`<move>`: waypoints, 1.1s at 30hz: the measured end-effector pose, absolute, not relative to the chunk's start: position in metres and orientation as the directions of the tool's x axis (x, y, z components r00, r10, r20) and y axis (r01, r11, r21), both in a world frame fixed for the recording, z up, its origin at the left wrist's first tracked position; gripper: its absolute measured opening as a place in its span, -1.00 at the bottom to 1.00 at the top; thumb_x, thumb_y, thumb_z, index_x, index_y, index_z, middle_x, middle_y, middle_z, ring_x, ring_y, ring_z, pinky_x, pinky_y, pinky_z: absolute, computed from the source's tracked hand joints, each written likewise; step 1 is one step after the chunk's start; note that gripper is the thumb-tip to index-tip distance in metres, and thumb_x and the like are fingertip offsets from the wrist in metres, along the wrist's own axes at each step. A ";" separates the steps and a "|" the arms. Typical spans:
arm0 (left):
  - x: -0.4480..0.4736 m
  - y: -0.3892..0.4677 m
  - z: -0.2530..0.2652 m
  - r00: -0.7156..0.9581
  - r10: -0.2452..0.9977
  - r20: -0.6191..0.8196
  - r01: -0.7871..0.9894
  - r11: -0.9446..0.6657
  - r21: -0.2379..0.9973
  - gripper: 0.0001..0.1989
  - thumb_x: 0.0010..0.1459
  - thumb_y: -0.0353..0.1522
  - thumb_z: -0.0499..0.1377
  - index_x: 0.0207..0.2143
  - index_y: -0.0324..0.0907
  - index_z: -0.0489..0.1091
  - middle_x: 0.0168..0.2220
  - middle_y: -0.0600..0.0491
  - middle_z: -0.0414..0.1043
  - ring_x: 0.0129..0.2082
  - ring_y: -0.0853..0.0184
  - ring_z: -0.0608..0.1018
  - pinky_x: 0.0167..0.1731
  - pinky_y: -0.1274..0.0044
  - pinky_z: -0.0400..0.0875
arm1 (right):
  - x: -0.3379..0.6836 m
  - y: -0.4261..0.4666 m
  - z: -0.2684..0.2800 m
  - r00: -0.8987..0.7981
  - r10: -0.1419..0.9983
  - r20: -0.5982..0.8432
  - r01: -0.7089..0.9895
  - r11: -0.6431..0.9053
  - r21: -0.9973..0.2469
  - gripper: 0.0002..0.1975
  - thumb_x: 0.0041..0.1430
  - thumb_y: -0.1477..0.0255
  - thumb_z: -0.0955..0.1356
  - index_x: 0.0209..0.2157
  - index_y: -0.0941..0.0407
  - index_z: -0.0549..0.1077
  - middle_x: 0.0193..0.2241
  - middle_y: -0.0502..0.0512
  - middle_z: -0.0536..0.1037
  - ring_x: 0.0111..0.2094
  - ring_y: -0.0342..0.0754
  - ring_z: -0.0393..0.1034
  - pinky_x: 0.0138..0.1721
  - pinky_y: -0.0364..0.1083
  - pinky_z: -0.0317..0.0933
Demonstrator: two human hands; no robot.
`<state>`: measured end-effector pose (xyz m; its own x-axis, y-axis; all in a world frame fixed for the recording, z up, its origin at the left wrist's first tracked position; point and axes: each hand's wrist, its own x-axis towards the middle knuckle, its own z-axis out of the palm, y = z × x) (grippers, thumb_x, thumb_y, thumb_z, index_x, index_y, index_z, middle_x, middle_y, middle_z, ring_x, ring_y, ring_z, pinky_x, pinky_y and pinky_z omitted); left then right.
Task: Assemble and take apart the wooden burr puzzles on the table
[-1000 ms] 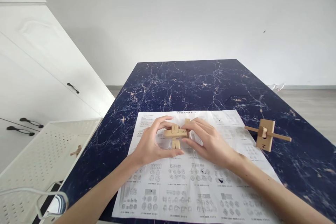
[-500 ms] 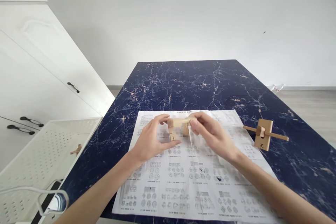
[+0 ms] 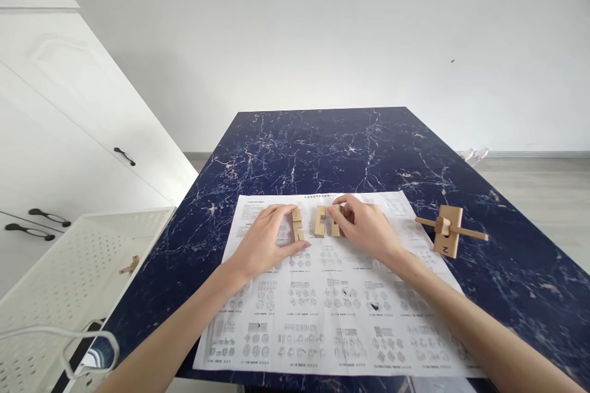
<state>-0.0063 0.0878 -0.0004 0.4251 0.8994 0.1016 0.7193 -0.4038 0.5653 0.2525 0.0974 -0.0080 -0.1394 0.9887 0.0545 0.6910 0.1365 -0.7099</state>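
Observation:
My left hand (image 3: 262, 242) has thumb and fingers at the two ends of a notched wooden block (image 3: 297, 225), closed on it. Right of that, a second notched wooden block (image 3: 319, 223) stands on the printed instruction sheet (image 3: 267, 319), apart from my left hand. My right hand (image 3: 366, 227) is closed around a third wooden block (image 3: 336, 229), its fingers covering the upper part. A small gap separates this block from the middle one. The sheet bears rows of small diagrams.
A wooden puzzle piece (image 3: 448, 230) with a crossing stick and a letter lies at the right on the blue marbled table (image 3: 313, 153). At the left, a white perforated basket (image 3: 92, 245) holds a small wooden piece (image 3: 130, 265) and stands beside a white cabinet (image 3: 83, 116).
The pale wooden bar that spanned between my hands is down from there. My right hand has come down onto a block at the right; the left keeps its block.

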 end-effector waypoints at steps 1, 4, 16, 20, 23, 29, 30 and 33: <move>-0.006 0.088 -0.001 0.429 0.897 0.107 0.719 -0.411 0.561 -0.29 0.25 0.09 0.32 0.31 0.00 0.28 0.33 -0.10 0.39 0.36 -0.06 0.41 0.32 0.10 0.36 | 0.251 0.097 -0.008 -0.145 0.988 0.060 0.696 0.145 -0.703 -0.68 0.46 0.12 0.25 -0.10 0.04 0.46 -0.51 -0.01 0.58 -0.52 0.00 0.41 -0.46 -0.07 0.13; -0.005 0.090 -0.002 0.441 0.892 0.093 0.721 -0.415 0.555 -0.30 0.29 0.09 0.27 0.34 0.00 0.26 0.39 -0.09 0.32 0.41 -0.05 0.35 0.37 0.10 0.30 | 0.248 0.096 -0.008 -0.170 0.982 0.078 0.681 0.174 -0.711 -0.68 0.47 0.14 0.24 -0.06 0.04 0.49 -0.41 0.04 0.66 -0.45 0.02 0.49 -0.38 -0.06 0.22; 0.013 0.088 0.003 0.517 0.849 0.106 0.663 -0.476 0.578 -0.09 0.21 0.12 0.33 0.44 0.00 0.09 0.40 -0.21 0.29 0.38 -0.12 0.40 0.28 0.02 0.39 | 0.245 0.089 -0.005 -0.321 0.943 0.090 0.477 0.243 -0.845 -0.72 0.49 0.31 0.20 0.09 0.03 0.43 -0.18 0.10 0.74 -0.46 -0.03 0.52 -0.31 -0.03 0.34; 0.025 0.092 -0.002 0.516 0.834 0.194 0.611 -0.517 0.600 -0.36 0.29 0.01 0.33 0.30 0.02 0.28 0.26 -0.12 0.43 0.29 -0.04 0.48 0.23 0.08 0.45 | 0.245 0.089 -0.009 -0.250 0.963 0.101 0.376 0.193 -0.906 -0.74 0.47 0.28 0.23 0.09 0.03 0.36 -0.12 0.14 0.71 -0.51 -0.08 0.49 -0.36 -0.04 0.34; 0.023 0.096 -0.003 0.526 0.826 0.200 0.597 -0.527 0.605 -0.46 0.31 -0.07 0.34 0.24 0.01 0.34 0.23 -0.08 0.45 0.25 0.01 0.49 0.22 0.15 0.47 | 0.245 0.089 -0.012 -0.238 0.966 0.100 0.365 0.185 -0.913 -0.73 0.47 0.25 0.23 0.09 0.05 0.34 -0.17 0.13 0.70 -0.50 -0.07 0.48 -0.38 -0.04 0.32; -0.014 0.105 -0.003 0.404 0.893 0.200 0.714 -0.444 0.541 -0.45 0.31 -0.05 0.34 0.24 -0.03 0.33 0.22 -0.08 0.45 0.24 0.01 0.49 0.26 0.15 0.40 | 0.242 0.088 -0.014 -0.252 0.962 0.101 0.415 0.202 -0.887 -0.73 0.48 0.23 0.23 0.05 0.06 0.38 -0.30 0.07 0.68 -0.46 -0.05 0.43 -0.36 -0.04 0.27; -0.023 0.106 -0.003 0.373 0.906 0.201 0.740 -0.421 0.525 -0.44 0.31 -0.05 0.33 0.24 -0.04 0.33 0.23 -0.08 0.45 0.23 0.01 0.50 0.26 0.14 0.40 | 0.242 0.088 -0.014 -0.259 0.961 0.099 0.418 0.204 -0.885 -0.73 0.48 0.23 0.23 0.04 0.06 0.39 -0.31 0.06 0.67 -0.46 -0.05 0.42 -0.37 -0.04 0.26; -0.049 0.108 -0.001 0.293 0.932 0.213 0.793 -0.361 0.491 -0.44 0.30 -0.04 0.32 0.22 -0.07 0.34 0.20 -0.09 0.47 0.19 0.02 0.51 0.24 0.16 0.40 | 0.241 0.087 -0.014 -0.269 0.959 0.089 0.421 0.200 -0.885 -0.74 0.48 0.23 0.23 0.03 0.06 0.39 -0.32 0.05 0.67 -0.50 -0.06 0.37 -0.38 -0.04 0.24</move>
<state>-0.0487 0.1084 -0.0008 0.2926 0.9322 0.2130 0.7926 -0.3610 0.4914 0.2407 0.0874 -0.0139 -0.2687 0.9592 0.0886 0.4207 0.1996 -0.8850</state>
